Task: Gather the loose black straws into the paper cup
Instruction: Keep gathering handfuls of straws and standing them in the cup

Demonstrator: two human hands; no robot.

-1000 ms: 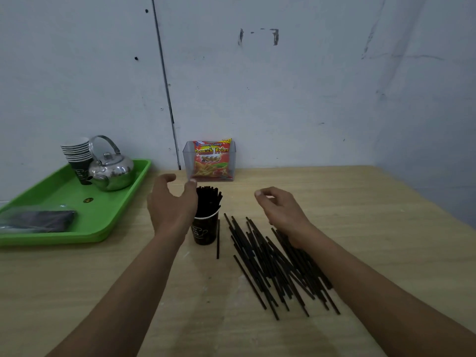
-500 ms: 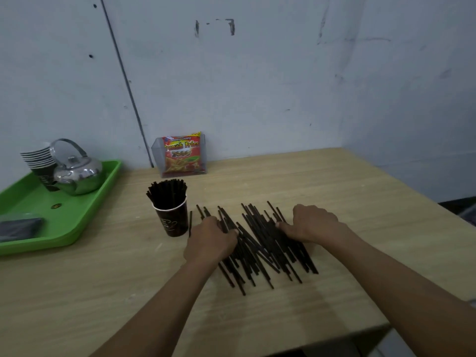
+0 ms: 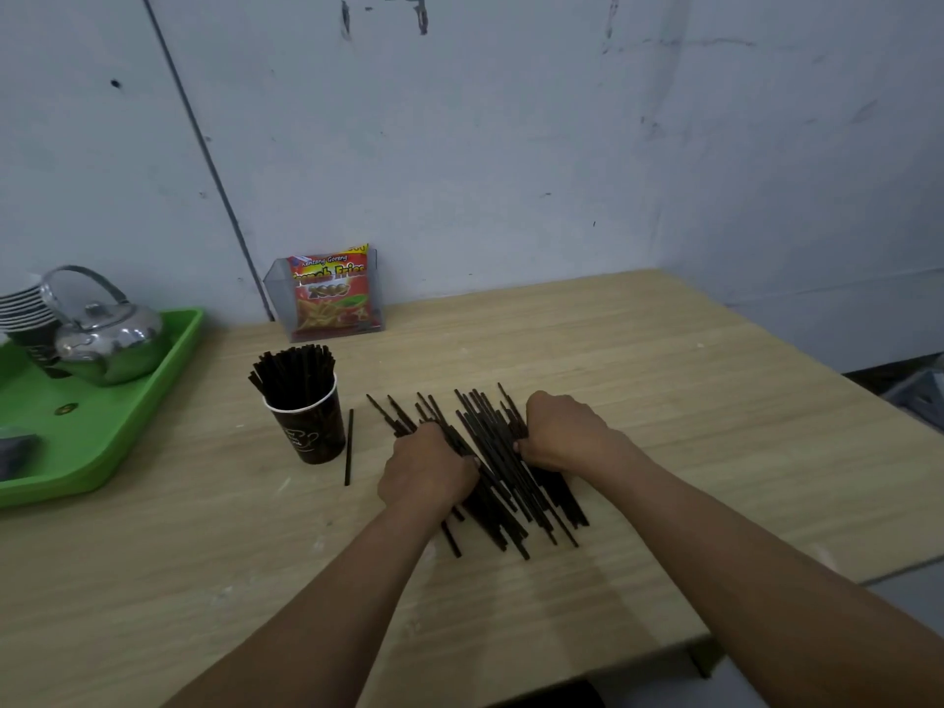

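A pile of loose black straws (image 3: 498, 465) lies on the wooden table (image 3: 664, 401). My left hand (image 3: 426, 470) presses against the pile's left side, fingers curled around the straws. My right hand (image 3: 567, 431) presses in from the right side, fingers curled onto the straws too. The pile is squeezed between both hands. A dark paper cup (image 3: 309, 426), packed with upright black straws, stands to the left of the pile. One single straw (image 3: 349, 447) lies apart beside the cup.
A green tray (image 3: 102, 442) at the left carries a metal kettle (image 3: 104, 332) and stacked paper cups (image 3: 25, 309). A snack packet (image 3: 329, 291) in a clear holder leans against the wall. The table's front right edge (image 3: 766, 605) is close.
Both hands came down from near the cup onto the pile and have pushed the straws closer together. My view has shifted to the right.
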